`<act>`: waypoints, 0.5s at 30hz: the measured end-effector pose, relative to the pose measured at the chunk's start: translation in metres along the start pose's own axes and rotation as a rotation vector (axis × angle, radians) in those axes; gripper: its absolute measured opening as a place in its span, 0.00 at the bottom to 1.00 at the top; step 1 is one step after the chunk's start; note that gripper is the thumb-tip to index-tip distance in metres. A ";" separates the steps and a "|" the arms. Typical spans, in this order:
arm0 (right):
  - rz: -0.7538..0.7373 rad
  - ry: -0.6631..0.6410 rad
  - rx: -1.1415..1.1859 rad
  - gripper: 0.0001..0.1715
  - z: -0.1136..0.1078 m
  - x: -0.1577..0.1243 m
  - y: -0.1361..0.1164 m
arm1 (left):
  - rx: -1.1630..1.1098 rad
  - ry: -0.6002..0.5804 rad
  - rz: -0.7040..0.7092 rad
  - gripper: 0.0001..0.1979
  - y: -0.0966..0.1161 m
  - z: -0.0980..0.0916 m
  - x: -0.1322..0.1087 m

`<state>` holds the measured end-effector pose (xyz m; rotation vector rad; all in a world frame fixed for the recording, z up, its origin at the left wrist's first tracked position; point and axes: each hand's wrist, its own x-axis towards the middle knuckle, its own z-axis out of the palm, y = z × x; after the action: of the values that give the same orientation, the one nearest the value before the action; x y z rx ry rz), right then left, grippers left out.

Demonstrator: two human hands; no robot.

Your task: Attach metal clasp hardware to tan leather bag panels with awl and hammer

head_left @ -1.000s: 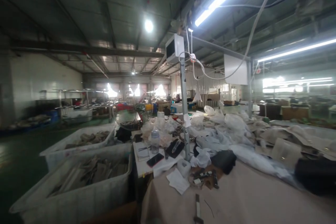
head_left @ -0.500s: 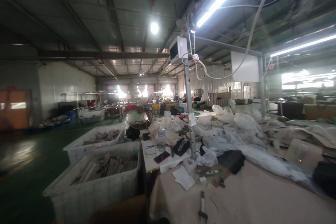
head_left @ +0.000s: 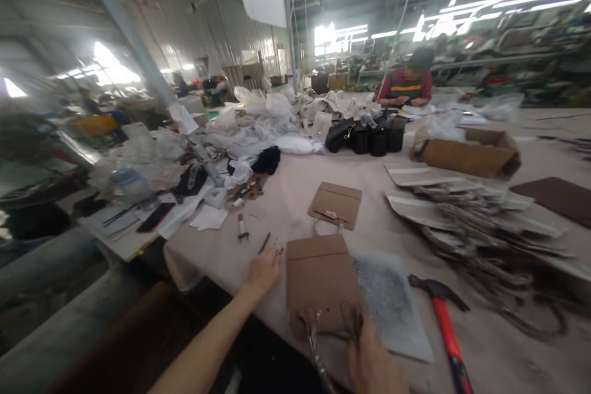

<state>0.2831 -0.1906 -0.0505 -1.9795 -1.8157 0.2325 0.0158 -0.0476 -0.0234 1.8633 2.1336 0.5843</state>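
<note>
My left hand reaches out over the table, its fingers closed around small dark bits near a thin metal tool. At the bottom edge, my right hand rests on the handle end of a flat brown leather bag. That bag lies partly on a grey mat. A second brown bag lies further out on the table.
A red-handled hammer lies right of the mat. Stacked flat pieces, a cardboard box, black bags and heaps of white wrapping cover the table. A person in a striped top sits at the far side.
The view has swung down and to the right, from the hall and ceiling to the table. Both my hands and the brown bags are now in view.
</note>
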 end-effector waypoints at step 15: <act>-0.272 0.390 -0.173 0.30 -0.162 0.113 0.028 | -0.040 0.252 0.278 0.13 -0.042 0.045 -0.010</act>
<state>0.3890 -0.1150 0.1007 -1.7067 -1.8581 -0.3802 0.0000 -0.0562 -0.0827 2.1823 1.9982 0.9599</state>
